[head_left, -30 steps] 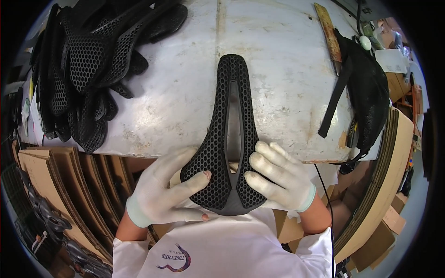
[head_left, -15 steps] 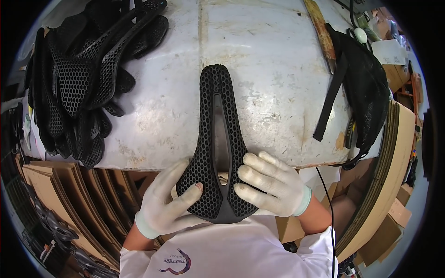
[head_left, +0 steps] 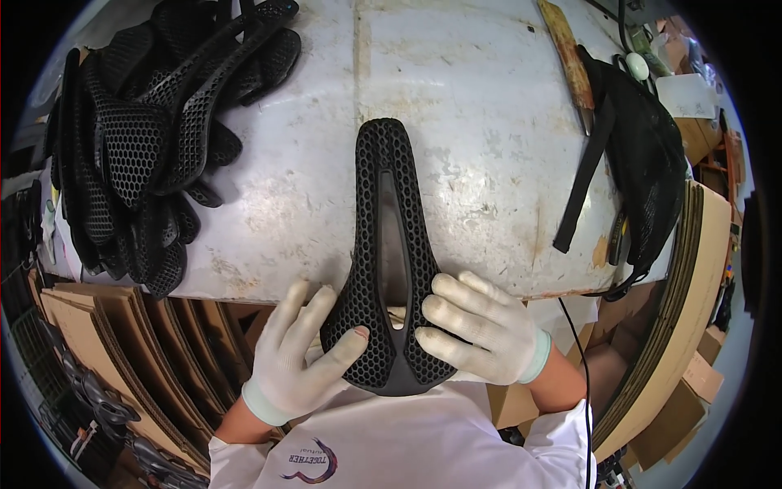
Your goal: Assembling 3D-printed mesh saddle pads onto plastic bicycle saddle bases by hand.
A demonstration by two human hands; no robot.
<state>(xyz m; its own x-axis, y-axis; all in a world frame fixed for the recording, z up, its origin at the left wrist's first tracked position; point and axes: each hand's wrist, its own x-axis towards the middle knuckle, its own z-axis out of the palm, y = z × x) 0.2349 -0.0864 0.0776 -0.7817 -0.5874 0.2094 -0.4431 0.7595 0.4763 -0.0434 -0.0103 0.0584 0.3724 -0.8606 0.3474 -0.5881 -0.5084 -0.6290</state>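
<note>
Holding one black lattice bicycle saddle (head_left: 389, 269) by its wide rear, over the near edge of the worn white table (head_left: 489, 122): left hand (head_left: 297, 359) and right hand (head_left: 481, 330), both white-gloved, gripping either flank. Probably an inspection step; next move likely needs a firm two-sided grip. Farther left, a heap of similar saddles (head_left: 138, 147), too tangled to count. Far right, one black bag (head_left: 643, 171).
</note>
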